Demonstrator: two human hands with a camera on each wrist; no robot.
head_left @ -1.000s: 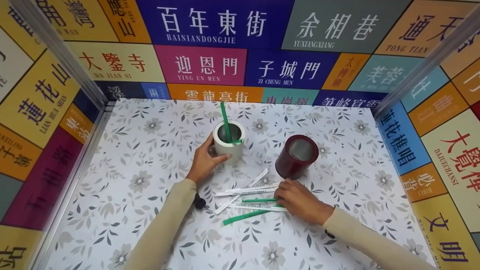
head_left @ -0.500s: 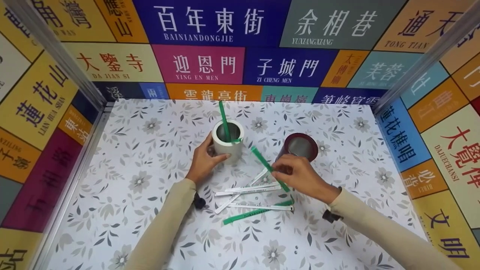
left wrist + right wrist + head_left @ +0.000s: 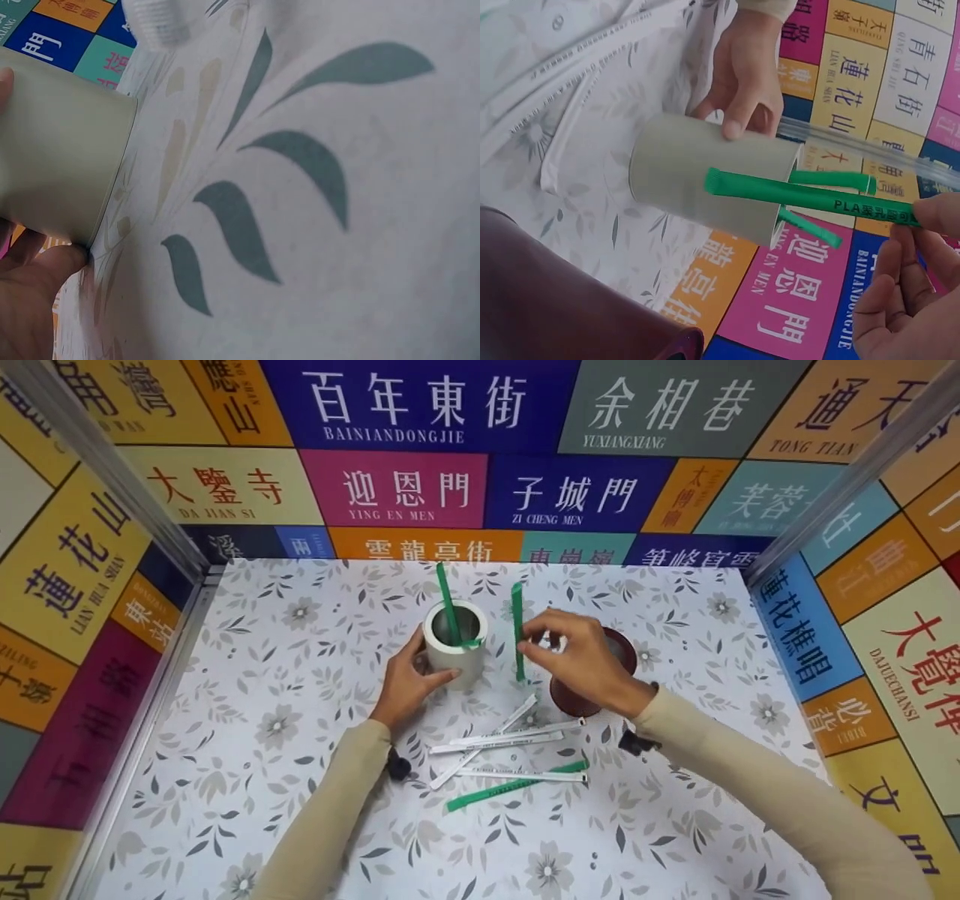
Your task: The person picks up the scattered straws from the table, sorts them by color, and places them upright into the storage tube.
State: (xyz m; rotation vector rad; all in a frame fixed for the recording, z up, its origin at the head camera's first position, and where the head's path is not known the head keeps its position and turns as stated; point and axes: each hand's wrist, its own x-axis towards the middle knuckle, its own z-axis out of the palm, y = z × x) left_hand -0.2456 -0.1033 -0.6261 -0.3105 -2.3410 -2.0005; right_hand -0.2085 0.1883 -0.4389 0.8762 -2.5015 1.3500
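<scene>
Left hand (image 3: 405, 684): clasps one pale cup (image 3: 466, 661)
Right hand (image 3: 581, 656): pinches one green straw (image 3: 517, 619)
White straws (image 3: 517, 741), near: four

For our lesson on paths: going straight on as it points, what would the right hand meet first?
Beyond its green straw, the right hand would probably meet the white cup; height is unclear, so it might pass above.

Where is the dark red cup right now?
In the head view, the dark red cup stands right of centre, partly hidden by the right hand, right of the white cup.
</scene>
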